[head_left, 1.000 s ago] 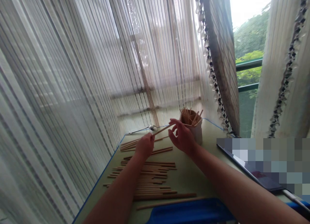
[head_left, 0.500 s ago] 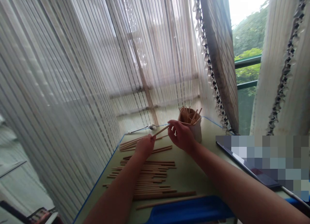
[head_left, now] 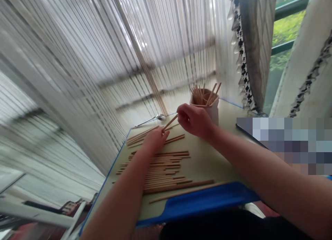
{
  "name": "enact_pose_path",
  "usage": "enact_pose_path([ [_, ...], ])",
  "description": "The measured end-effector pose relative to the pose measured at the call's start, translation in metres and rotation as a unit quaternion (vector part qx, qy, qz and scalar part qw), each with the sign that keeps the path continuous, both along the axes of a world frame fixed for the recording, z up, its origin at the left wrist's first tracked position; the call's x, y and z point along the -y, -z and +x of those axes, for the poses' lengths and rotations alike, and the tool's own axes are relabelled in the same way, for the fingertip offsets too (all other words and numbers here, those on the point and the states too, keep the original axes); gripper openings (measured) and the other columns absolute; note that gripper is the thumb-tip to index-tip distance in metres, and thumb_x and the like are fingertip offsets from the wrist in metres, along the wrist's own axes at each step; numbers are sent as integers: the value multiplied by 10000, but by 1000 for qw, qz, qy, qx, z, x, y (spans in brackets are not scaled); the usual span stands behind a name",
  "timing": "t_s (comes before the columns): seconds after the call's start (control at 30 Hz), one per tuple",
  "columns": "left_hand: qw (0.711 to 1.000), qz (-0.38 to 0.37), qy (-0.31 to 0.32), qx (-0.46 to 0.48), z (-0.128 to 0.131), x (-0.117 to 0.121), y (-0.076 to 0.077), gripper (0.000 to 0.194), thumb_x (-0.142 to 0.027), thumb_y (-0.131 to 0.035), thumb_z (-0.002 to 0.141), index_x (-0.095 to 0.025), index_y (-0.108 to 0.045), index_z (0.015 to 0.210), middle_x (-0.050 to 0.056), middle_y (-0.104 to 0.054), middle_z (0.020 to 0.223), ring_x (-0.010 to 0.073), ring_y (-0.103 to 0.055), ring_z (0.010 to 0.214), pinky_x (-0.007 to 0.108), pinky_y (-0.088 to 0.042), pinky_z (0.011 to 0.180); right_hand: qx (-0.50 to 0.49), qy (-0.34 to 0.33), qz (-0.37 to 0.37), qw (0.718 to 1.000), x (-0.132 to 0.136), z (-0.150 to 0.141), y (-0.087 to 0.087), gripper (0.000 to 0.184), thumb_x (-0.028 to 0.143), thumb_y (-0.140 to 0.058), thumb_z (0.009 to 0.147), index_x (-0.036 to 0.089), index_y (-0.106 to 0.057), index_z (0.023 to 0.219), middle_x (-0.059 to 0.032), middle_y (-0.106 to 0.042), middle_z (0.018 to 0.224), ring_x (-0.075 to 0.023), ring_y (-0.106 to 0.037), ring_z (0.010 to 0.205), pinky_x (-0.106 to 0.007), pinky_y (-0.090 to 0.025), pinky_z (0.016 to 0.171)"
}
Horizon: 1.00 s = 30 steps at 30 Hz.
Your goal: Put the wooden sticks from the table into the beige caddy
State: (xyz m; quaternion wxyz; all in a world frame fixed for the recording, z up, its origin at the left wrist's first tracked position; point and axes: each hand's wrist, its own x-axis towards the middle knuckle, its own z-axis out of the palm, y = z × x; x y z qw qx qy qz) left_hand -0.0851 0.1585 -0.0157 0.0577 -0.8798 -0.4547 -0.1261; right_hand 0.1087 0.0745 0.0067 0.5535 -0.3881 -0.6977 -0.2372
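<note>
A thin wooden chopstick (head_left: 170, 122) slants between my two hands over the table. Its lower end is in the fingers of my left hand (head_left: 155, 139), and my right hand (head_left: 194, 119) is closed around the upper end. Beneath and in front of my left forearm, several chopsticks (head_left: 166, 165) lie side by side in rough rows, partly hidden by the arm. A few more chopsticks (head_left: 138, 138) rest beyond my left hand. Just behind my right hand stands a pale holder (head_left: 214, 113) with a bundle of chopsticks (head_left: 199, 94) upright in it.
At the table's far edge lies a metal spoon (head_left: 160, 117). The pale table (head_left: 202, 162) has blue edging and a blue patch (head_left: 207, 200) at the front. A dark flat object (head_left: 246, 131), partly pixelated, sits to the right. Sheer curtains (head_left: 178, 70) hang behind.
The view has tipped downward, so table and hands appear higher. My right hand's fingers have curled in more around the chopstick's end. The chopstick is still held between both hands.
</note>
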Motion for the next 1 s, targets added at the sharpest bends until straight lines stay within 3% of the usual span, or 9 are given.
enact_pose_path([
  [0.33, 998, 52, -16, 3, 1, -4, 3, 222, -210, -382, 919, -195, -598, 970, 79, -667, 985, 201, -628, 896, 292, -452, 789, -33, -17, 59, 998, 4, -2, 3, 140, 175, -464, 886, 202, -525, 1009, 32, -574, 625, -107, -525, 531, -223, -423, 562],
  [0.47, 995, 82, -46, 23, 1, -1, -2, 278, -266, -350, 960, -183, -613, 984, 96, -655, 975, 211, -621, 917, 301, -449, 820, -91, -45, 47, 994, 5, -2, 1, 191, 257, -437, 927, 217, -476, 1109, 4, -628, 725, -128, -591, 614, -254, -474, 618],
  [0.63, 998, 55, -30, 29, 3, 1, -4, 350, -343, -311, 985, -198, -627, 1024, 87, -677, 1004, 214, -611, 965, 305, -441, 857, -138, -87, 5, 987, 3, -5, 3, 284, 319, -433, 939, 219, -409, 1204, -38, -657, 848, -138, -609, 661, -282, -499, 636],
  [1.0, 998, 58, -29, 18, 2, -1, -1, 375, -366, -295, 986, -201, -630, 1024, 84, -678, 1019, 210, -616, 947, 297, -440, 828, -152, -79, -4, 985, 3, -4, 2, 236, 322, -488, 912, 268, -444, 1138, -26, -649, 852, -156, -605, 669, -323, -514, 624],
])
